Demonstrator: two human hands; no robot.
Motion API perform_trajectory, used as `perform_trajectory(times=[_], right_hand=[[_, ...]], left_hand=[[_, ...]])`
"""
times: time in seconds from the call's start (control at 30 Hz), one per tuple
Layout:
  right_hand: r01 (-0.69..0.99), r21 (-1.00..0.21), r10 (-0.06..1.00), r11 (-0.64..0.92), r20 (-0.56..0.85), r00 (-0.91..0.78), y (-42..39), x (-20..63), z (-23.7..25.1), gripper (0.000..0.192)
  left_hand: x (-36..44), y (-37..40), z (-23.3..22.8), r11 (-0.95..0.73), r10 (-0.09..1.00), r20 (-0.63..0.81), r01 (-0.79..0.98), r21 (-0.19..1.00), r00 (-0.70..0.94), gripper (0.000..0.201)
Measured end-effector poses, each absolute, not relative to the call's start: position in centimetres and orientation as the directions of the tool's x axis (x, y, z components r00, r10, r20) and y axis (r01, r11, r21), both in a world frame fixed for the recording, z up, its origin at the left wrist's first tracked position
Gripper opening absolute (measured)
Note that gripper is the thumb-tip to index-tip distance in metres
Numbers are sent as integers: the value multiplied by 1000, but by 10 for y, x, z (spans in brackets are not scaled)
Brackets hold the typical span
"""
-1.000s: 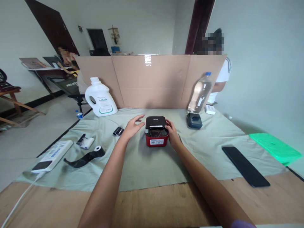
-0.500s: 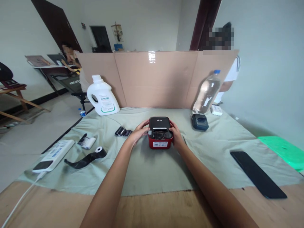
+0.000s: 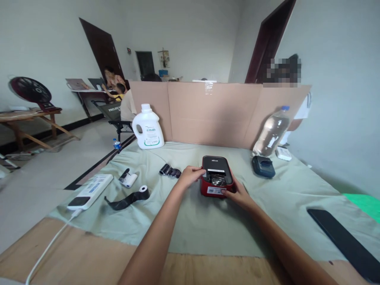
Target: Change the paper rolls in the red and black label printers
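Between my hands, on the green cloth (image 3: 190, 233), is a small red and black label printer (image 3: 216, 165) with a dark window and a sticker on its red front. My left hand (image 3: 190, 177) holds its left side, fingertips at the edge of the black lid. At the right front corner, my right hand (image 3: 240, 194) grips the body, with the thumb on the front sticker. A crumpled dark strip (image 3: 170, 171) lies to the left of my left hand. Nearer to me on that side is a partly unrolled black roll (image 3: 133, 198).
A white power strip (image 3: 90, 192) and a small white roll (image 3: 128, 179) lie left. A white jug (image 3: 149, 130) and a clear bottle (image 3: 271, 132) stand before a cardboard screen (image 3: 212, 114). Right are a dark device (image 3: 263, 167) and a black phone (image 3: 341, 239). People are beyond the screen.
The printer has turned slightly between my hands. My right hand has slid from its side to the front corner, while my left hand stays at the left edge. The camera view has shifted.
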State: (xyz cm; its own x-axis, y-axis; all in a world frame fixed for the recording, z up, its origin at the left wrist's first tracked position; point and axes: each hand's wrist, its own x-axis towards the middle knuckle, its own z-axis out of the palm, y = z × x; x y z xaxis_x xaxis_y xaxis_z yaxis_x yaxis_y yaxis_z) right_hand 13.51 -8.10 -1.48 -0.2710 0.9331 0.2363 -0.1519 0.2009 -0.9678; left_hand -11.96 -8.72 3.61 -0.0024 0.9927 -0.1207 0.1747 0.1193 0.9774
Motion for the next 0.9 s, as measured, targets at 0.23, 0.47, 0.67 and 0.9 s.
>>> perform_trajectory(times=[0.23,0.47,0.67,0.9], right_hand=[[-61,-901,836,429,422,-350,-32,31,24,106],[-120,-885,758,449,448,-474,31,-134,41,119],[-151,-921,714,360,376,-590,49,-211,-3,113],[-71,-909,731,411,375,-570,62,-227,-13,101]], left_hand=[[-188,-48,67,-139,963,188,240,961,-194,39],[-307,-24,83,-85,864,128,110,990,-486,35],[-361,-34,60,175,763,-117,28,984,-635,30],[-373,-16,42,220,724,-132,45,974,-677,29]])
